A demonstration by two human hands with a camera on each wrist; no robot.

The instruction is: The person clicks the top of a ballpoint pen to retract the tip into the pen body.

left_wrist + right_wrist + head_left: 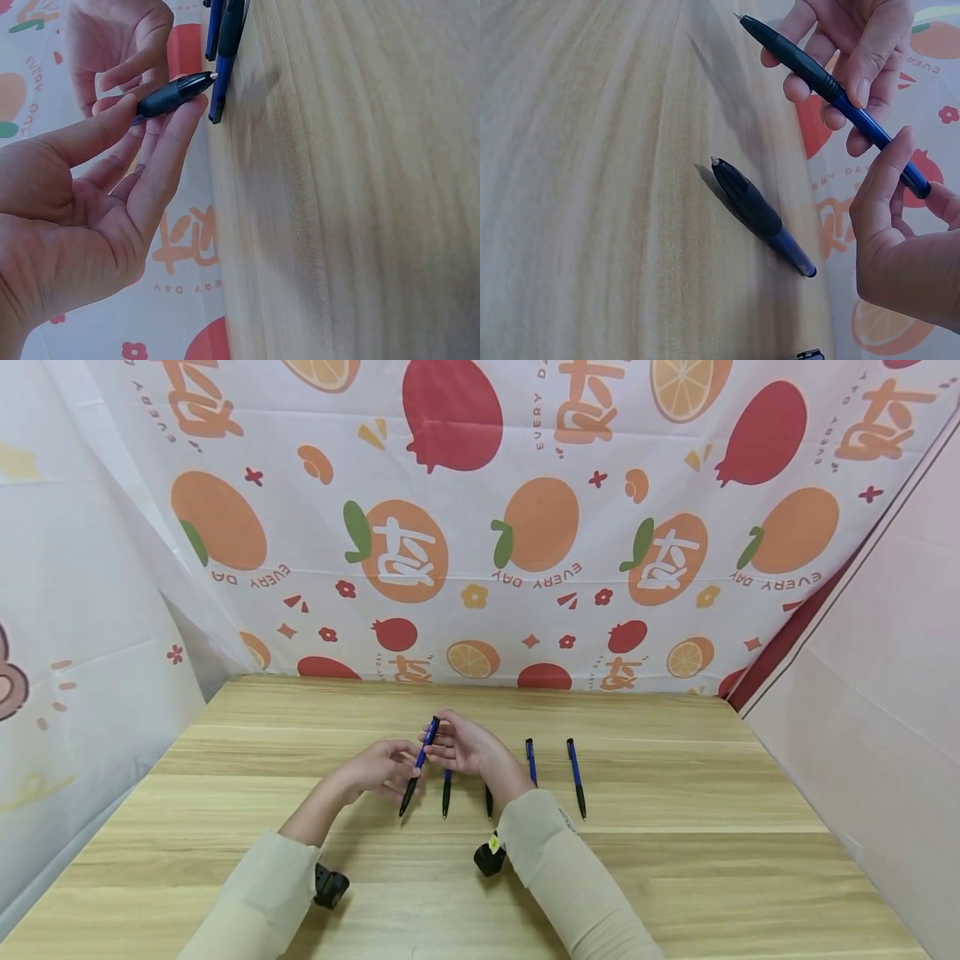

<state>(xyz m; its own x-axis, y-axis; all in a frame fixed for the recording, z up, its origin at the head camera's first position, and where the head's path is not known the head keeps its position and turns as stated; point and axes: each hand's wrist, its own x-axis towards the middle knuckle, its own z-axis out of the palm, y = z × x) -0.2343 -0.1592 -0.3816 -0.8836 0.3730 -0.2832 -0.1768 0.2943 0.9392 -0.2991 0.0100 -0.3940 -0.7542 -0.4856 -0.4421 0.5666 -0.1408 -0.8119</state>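
Both hands hold one blue ballpoint pen (420, 762) with a black grip, tilted above the table. My left hand (381, 768) pinches it around the lower half between thumb and fingers, as the left wrist view shows. At its upper end is my right hand (468, 747), with the fingers on the blue barrel and the thumb at the end of the pen (870, 126). The metal writing tip is out. Beneath and beside the hands, several similar pens lie on the wood, among them one pen (447, 793) just below the right hand and another (490, 802) partly hidden by the right wrist.
Two more pens, one (532, 760) partly behind the right sleeve and one (576, 777) at the far right of the row, lie on the wooden table (675, 877). A fruit-print curtain (480, 610) hangs along its back edge. Each wrist carries a small black camera (330, 887).
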